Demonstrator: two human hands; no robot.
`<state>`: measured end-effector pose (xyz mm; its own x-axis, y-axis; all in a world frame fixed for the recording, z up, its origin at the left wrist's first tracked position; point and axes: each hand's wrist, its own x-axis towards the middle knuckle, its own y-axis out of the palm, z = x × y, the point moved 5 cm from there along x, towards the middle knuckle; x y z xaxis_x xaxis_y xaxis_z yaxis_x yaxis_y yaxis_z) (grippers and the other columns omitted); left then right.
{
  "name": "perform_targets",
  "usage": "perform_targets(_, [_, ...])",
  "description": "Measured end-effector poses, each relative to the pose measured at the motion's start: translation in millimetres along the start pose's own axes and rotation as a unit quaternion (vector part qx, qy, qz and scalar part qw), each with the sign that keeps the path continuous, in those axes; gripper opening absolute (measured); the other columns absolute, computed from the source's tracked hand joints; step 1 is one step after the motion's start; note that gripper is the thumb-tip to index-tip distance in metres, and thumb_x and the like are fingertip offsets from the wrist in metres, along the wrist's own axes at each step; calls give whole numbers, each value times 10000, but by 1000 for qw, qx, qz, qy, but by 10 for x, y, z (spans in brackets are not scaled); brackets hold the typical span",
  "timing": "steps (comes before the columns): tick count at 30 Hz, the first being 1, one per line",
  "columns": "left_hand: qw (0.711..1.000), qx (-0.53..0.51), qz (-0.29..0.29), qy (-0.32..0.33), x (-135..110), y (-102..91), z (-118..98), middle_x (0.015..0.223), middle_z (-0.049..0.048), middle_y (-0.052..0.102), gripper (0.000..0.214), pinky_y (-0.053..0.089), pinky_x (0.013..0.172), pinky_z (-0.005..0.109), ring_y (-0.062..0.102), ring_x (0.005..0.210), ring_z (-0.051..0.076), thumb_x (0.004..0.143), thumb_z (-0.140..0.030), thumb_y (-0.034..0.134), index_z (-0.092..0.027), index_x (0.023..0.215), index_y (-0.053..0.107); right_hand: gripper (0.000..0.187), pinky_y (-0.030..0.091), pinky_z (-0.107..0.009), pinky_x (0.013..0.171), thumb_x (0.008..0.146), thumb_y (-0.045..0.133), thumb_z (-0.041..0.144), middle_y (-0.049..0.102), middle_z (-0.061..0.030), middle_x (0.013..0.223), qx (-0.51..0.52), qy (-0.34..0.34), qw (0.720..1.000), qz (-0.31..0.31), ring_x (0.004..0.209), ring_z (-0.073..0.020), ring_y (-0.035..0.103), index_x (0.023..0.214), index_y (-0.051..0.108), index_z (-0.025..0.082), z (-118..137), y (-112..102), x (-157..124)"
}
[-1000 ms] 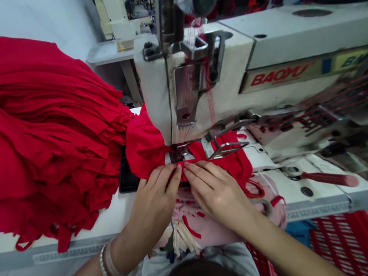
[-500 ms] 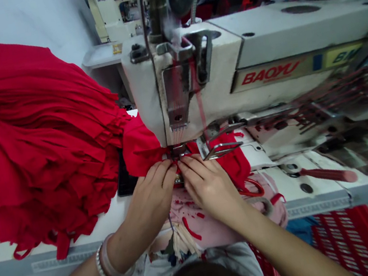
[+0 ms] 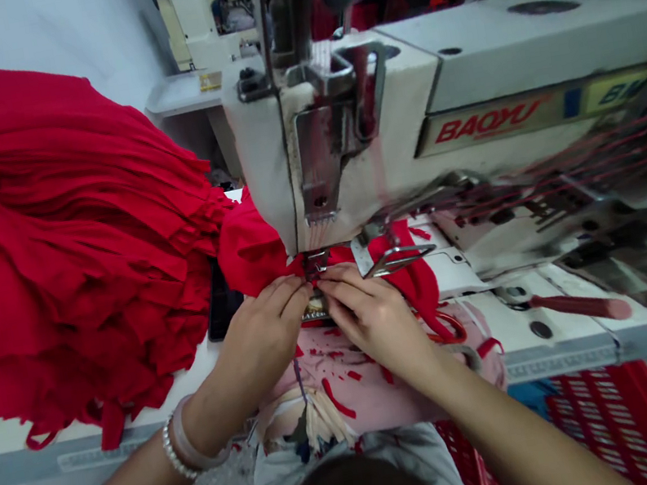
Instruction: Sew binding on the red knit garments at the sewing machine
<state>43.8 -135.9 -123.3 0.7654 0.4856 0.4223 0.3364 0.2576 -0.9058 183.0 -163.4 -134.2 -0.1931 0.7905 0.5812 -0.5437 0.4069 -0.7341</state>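
Under the needle area of a white sewing machine (image 3: 260, 162) lies a piece of red fabric (image 3: 250, 246), spread to both sides of the presser foot (image 3: 315, 262). My left hand (image 3: 271, 321) has its fingers closed on the fabric just left of the foot. From the right, my right hand (image 3: 376, 316) pinches the same fabric close in front of the foot. The fingertips of both hands nearly meet there, and the bit of cloth between them is mostly hidden. A wire guard (image 3: 397, 259) stands just beyond my right hand.
A tall heap of red fabric pieces (image 3: 68, 236) covers the table's left side. Red-handled scissors (image 3: 450, 329) lie right of my right hand, on a pink cloth (image 3: 356, 402) strewn with red scraps. A red-handled tool (image 3: 582, 307) lies farther right. Below stands a red basket (image 3: 627, 423).
The red fabric has shifted under the foot, and its right part now hangs as a narrower fold. My right hand's fingers are more bent. The whole view has moved slightly.
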Motion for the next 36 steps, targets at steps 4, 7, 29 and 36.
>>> perform_targets(4, [1000, -12, -12, -4, -14, -18, 1, 1212, 128, 652, 331, 589, 852, 376, 624, 1100, 241, 927, -72, 459, -100, 1230, 590, 269, 579, -358, 857, 934, 503, 124, 702, -144, 1065, -17, -14, 1000, 2, 1043, -228, 644, 1116, 696, 79, -14, -24, -36])
perform_targets(7, [1000, -5, -6, -6, -18, -19, -17, 1212, 133, 650, 359, 579, 862, 378, 614, 1103, 246, 918, -59, 463, -95, 1255, 581, 295, 579, -377, 859, 944, 479, 126, 696, -143, 1093, -49, -22, 998, 14, 1074, -236, 624, 1152, 686, 101, 1, -9, -44])
perform_targets(29, [668, -457, 12, -587, -1036, -70, 767, 547, -19, 570, 484, 296, 384, 179, 445, 440, 81, 573, -541, 836, -152, 786, 644, 284, 438, -257, 527, 785, 730, 453, 611, 13, 663, 214, 365, 902, -82, 565, -134, 548, 814, 589, 209, -686, -747, -859])
perform_targets(36, [580, -525, -277, -558, -1229, -363, 875, 793, -61, 697, 318, 439, 539, 172, 593, 787, 116, 885, -617, 571, -322, 911, 684, 197, 549, -353, 684, 732, 778, 346, 655, -16, 861, 342, 384, 815, -269, 781, -190, 646, 777, 618, 242, -614, -968, -1117])
